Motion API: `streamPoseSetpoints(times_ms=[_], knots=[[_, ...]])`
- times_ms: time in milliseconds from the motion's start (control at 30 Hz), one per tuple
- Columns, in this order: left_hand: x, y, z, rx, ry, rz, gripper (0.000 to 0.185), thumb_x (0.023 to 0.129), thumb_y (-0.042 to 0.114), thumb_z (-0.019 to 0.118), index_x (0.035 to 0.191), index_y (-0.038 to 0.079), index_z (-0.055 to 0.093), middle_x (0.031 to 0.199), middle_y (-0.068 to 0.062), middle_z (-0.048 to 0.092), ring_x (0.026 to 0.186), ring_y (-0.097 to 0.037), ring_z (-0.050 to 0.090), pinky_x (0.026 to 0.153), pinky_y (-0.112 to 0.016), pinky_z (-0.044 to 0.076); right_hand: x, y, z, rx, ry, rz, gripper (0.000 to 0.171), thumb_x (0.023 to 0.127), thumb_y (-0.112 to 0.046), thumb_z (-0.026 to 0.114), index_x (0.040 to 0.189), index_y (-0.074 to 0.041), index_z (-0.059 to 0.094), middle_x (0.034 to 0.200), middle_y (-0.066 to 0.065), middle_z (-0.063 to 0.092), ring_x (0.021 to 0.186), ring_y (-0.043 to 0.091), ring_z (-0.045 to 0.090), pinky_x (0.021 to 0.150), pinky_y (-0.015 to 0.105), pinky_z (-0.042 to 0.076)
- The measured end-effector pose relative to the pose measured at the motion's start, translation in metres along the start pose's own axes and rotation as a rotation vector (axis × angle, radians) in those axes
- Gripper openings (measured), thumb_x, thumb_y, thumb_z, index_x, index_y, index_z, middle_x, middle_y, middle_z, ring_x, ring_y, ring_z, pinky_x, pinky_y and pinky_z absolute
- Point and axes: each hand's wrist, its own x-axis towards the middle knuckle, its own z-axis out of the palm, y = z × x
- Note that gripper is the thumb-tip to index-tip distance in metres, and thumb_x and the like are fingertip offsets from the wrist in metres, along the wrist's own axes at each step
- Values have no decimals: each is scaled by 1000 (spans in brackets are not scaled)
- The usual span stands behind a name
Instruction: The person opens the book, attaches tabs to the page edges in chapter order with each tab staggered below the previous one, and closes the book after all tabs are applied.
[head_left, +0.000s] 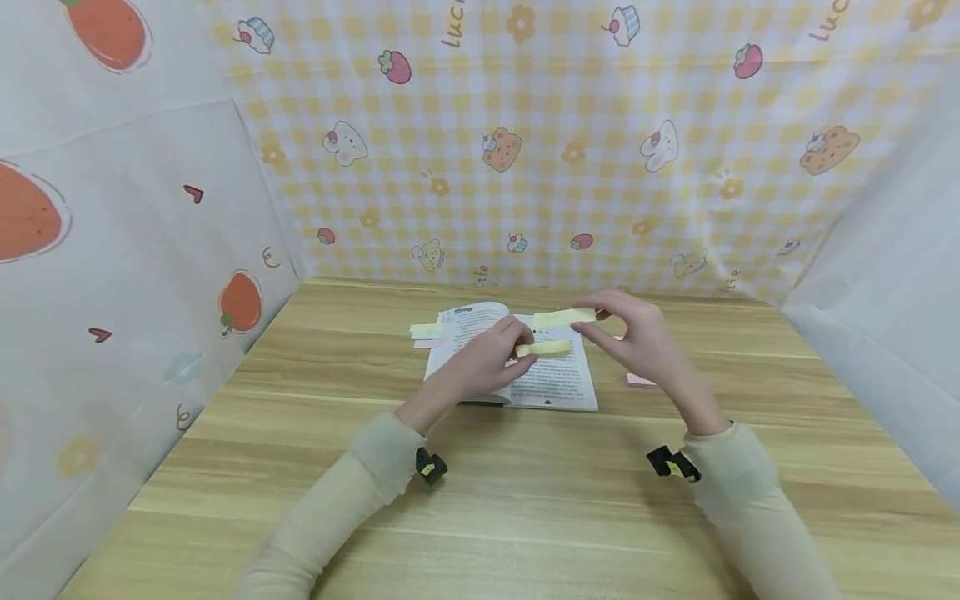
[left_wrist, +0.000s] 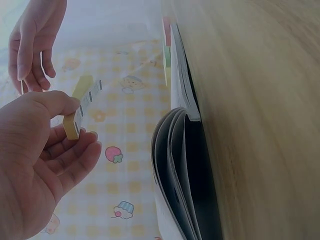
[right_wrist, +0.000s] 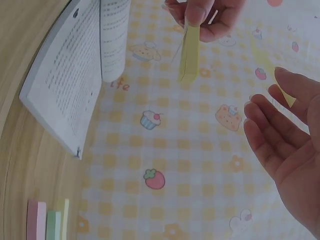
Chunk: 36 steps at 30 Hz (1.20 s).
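While the left hand (head_left: 480,362) pinches a yellow pad (head_left: 543,348) above the open book (head_left: 555,379), the right hand (head_left: 637,337) pinches a peeled yellow strip (head_left: 564,317) just above it, over the surface (head_left: 525,500)

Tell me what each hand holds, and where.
Left hand pinches the sticky-note pad at one end. Right hand pinches a peeled yellow note by its end.

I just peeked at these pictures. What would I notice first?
Two hands in the middle of the table: the left hand pinches a yellow pad and the right hand pinches a yellow slip. Under them lies an open book. Behind hangs a yellow checked cloth with bears and strawberries.
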Motion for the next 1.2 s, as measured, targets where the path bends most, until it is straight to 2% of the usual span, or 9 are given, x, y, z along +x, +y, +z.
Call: streamPoseSetpoints(times_ms=[333,500,967,1200], knots=[[11,5,7,-15,-9,-14,18,99,15,66,109,2,59,104,-6,56,87,-14,55,73,-19,48,-7,8,-22,-29,44,10,37,76,11,80,111,0,73,106,10,74,89,17,61,84,21,49],[16,6,14,-21,-10,1,18,100,17,65,109,2,58,104,-6,56,86,-13,54,73,-19,47,-11,12,-30,-57,62,21,39,75,12,81,111,-1,73,106,10,74,90,13,63,83,20,50],[34,15,34,-39,-29,20,17,99,14,65,109,2,58,103,-7,55,85,-14,53,71,-18,46,-23,20,-47,-100,49,103,38,80,10,79,115,-1,73,112,10,73,95,6,63,84,17,49],[44,21,48,-28,-51,43,19,99,14,64,110,0,59,104,-11,59,86,-14,56,73,-17,47,-36,28,-55,-133,46,138,35,80,9,79,113,0,72,108,12,73,92,0,61,84,12,47]])
